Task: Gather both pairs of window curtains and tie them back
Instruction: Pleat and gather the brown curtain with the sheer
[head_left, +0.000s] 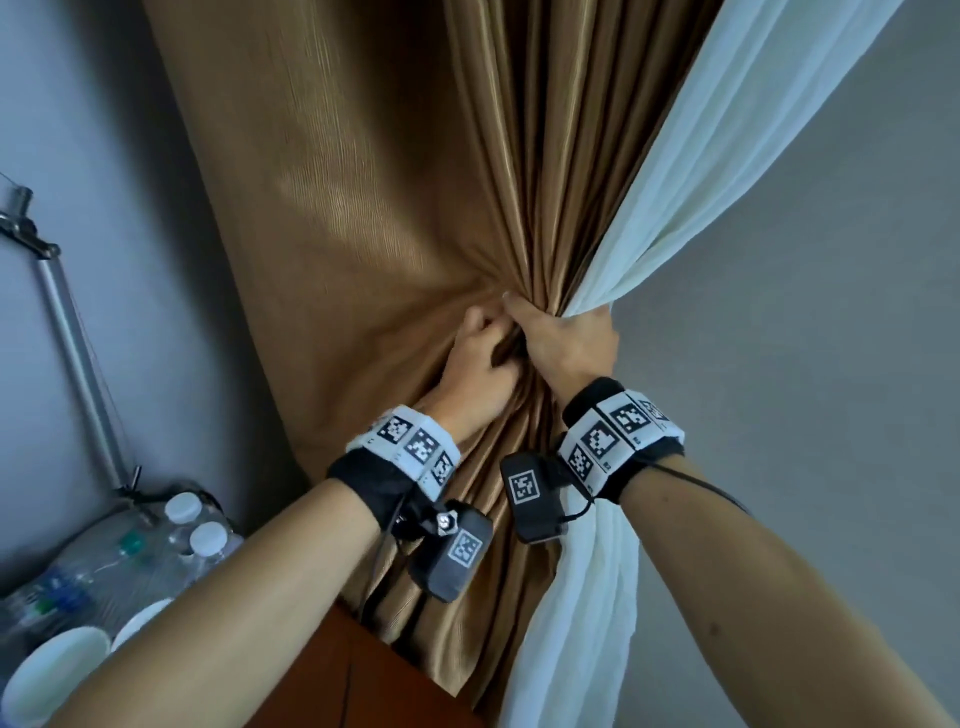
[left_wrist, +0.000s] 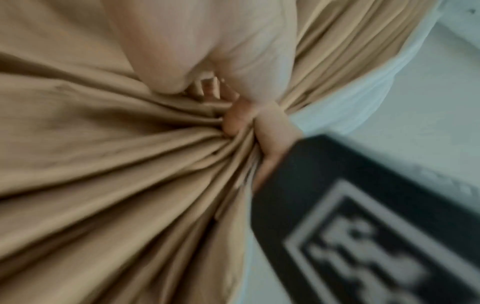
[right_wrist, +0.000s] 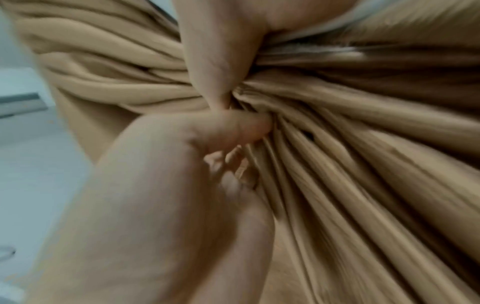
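Head view: left hand clenched round bunched brown curtain, right hand gripped brown curtain plus white sheer together.

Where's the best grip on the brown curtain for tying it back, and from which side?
Probably at the cinched waist of the brown curtain, where its pleats converge into one narrow bundle beside the white sheer curtain. Come from the front, wrapping around the bundle as the right hand does, with the left hand gripping folds just beside it. Above and below, the fabric fans out too wide to enclose.
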